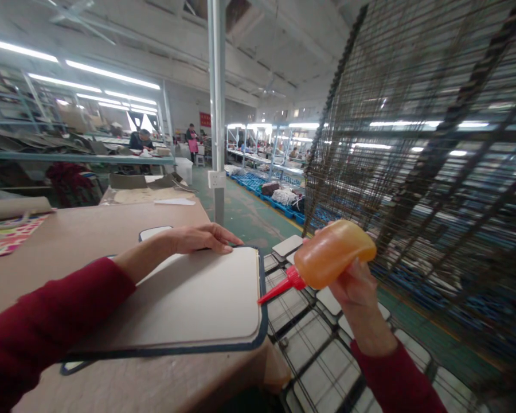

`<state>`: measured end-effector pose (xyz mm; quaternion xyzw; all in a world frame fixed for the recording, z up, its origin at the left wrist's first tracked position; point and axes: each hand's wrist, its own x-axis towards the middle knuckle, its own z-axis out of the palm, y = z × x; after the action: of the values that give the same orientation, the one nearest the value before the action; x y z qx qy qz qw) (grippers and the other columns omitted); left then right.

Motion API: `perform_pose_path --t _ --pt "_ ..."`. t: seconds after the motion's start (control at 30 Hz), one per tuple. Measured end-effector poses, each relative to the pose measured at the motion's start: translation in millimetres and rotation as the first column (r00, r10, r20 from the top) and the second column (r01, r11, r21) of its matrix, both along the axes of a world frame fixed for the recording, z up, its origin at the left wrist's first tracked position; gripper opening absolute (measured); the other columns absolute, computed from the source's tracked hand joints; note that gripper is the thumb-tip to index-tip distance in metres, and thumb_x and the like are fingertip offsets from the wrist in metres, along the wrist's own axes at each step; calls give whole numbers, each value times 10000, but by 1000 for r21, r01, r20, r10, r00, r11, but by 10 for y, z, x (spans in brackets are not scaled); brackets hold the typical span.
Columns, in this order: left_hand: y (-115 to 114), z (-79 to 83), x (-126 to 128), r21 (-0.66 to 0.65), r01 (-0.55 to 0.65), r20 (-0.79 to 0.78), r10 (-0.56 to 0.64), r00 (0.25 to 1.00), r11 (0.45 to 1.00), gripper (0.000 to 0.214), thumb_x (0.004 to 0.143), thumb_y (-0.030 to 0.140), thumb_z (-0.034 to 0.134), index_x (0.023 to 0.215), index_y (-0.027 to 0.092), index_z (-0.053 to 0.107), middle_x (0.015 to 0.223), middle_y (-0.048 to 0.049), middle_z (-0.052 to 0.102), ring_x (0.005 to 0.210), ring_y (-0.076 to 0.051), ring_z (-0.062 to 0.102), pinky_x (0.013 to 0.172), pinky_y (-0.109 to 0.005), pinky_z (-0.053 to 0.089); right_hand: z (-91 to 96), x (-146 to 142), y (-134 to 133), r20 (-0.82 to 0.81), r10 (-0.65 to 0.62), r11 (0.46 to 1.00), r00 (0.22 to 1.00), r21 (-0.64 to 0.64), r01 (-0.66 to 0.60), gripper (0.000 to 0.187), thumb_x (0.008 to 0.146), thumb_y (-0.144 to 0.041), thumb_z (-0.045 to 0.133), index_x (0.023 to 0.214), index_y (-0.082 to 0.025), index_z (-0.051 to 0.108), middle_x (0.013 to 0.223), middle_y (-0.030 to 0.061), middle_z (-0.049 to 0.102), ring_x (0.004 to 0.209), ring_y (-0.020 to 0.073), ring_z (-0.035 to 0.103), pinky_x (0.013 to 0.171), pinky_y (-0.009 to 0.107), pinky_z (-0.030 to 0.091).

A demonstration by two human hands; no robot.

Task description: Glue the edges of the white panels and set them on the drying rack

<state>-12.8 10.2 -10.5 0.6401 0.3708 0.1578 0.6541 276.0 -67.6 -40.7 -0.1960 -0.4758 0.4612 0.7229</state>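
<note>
My right hand [356, 287] is wrapped round a squeeze bottle [335, 252] of amber liquid, probably glue. The bottle is tilted down to the left, and its red nozzle [281, 287] meets the right edge of a white rounded panel [189, 298]. A dark blue border [263, 321] runs around that panel, which lies at the table's corner. My left hand [204, 237] rests on the panel's far edge with its fingers stretched out. Parts of similar bordered panels [155, 232] show behind and beneath it.
Brown paper covers the table [155, 215]. To the right, a wire rack [313, 338] holds several pale panels, and upright mesh racks [413, 143] tower beyond it. A post [217, 115] with a socket stands past the table. Co-workers [141, 140] are in the background.
</note>
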Motion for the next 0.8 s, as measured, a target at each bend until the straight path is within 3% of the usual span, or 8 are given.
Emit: perform_pose_path --t 0.47,0.8 --pt "36 0 -56 -36 9 6 -9 1000 999 385 682 233 760 1056 143 746 841 -101 771 773 -259 723 703 -291 569 -10 -21 -74 2 54 998 999 -42 -53 640 528 -475 839 1107 -284 645 1051 75 740 1145 347 608 1055 595 385" --pt "61 -48 -116 -29 -56 48 57 997 998 337 685 199 744 1019 157 759 821 -109 770 784 -275 722 656 -289 564 -69 4 -92 1 0 999 1000 -44 0 647 529 -501 829 1109 -276 649 1024 83 742 1073 353 643 1033 625 391"
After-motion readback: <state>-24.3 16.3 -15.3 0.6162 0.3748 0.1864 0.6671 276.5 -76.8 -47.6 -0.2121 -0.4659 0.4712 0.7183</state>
